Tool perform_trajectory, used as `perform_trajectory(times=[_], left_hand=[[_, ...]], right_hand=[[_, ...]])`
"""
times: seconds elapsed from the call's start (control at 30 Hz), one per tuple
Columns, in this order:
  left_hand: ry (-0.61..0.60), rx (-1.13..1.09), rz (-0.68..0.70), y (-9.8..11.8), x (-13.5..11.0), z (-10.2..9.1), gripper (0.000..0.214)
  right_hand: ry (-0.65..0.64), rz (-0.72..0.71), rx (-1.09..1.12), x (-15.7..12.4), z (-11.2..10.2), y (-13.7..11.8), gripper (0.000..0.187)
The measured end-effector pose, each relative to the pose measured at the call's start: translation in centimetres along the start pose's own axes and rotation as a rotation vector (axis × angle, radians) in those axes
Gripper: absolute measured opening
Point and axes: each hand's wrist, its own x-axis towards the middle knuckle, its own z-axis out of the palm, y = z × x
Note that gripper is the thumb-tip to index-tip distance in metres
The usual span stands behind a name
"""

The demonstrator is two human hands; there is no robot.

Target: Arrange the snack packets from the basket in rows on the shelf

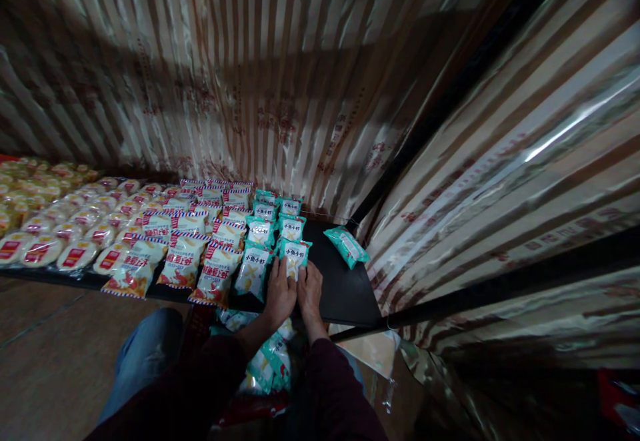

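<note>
Both my hands are closed around the lower sides of a teal-and-white snack bag [295,252] at the front of the right-hand row. My left hand [281,292] grips its left side, and my right hand [310,288] presses against its right side. Directly to the left, another teal snack bag [251,271] leans in the neighbouring row. Behind the held one stands a matching teal bag [291,228]. A single teal bag [347,246] lies apart near the shelf's right end. My fingertips are partly hidden against the packet.
Left along the black shelf [350,294] stand rows of blue-and-red-edged snack bags [215,274] and round wrapped cakes [77,254]. More teal bags [270,368] fill a container below, between my knees. A dark rack post [400,161] rises at the right, before striped plastic sheeting [280,61].
</note>
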Motion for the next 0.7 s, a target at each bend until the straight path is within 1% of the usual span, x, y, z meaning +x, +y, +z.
perform_trajectory(times=[0.17,0.37,0.53,0.7], left_hand=[[0.029,0.042,0.019,-0.5,0.2,0.5,0.056],[0.05,0.063,0.036,-0.9,0.2,0.8,0.057],[0.059,0.043,0.017,-1.3,0.1,1.1,0.058],[0.061,0.028,0.063,-1.8,-0.1,1.5,0.062]], right_hand=[[0.014,-0.049,-0.043,0.0,0.5,0.3,0.052],[-0.012,-0.046,-0.043,0.0,0.4,0.3,0.051],[-0.053,0.025,-0.013,0.4,0.2,0.3,0.057],[-0.1,0.126,0.081,0.7,-0.4,-0.4,0.059]])
